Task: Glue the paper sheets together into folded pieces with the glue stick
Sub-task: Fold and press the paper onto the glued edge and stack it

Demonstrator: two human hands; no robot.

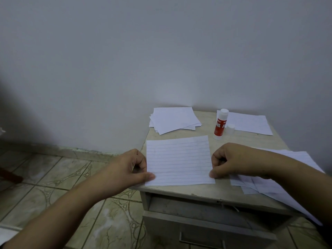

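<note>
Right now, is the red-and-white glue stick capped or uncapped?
Uncapped, it seems: the red-and-white glue stick stands upright on the beige table, and a small translucent cap lies beside it on the right.

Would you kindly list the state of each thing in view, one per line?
Lined sheet: flat, unfolded, pinched at both side edges.
Glue stick: upright, uncapped.
Cap: off, beside the stick.
Drawer: partly open.
Left hand: pinching the sheet.
Right hand: pinching the sheet.

glue stick (220,124) behind lined sheet (179,161)
</note>
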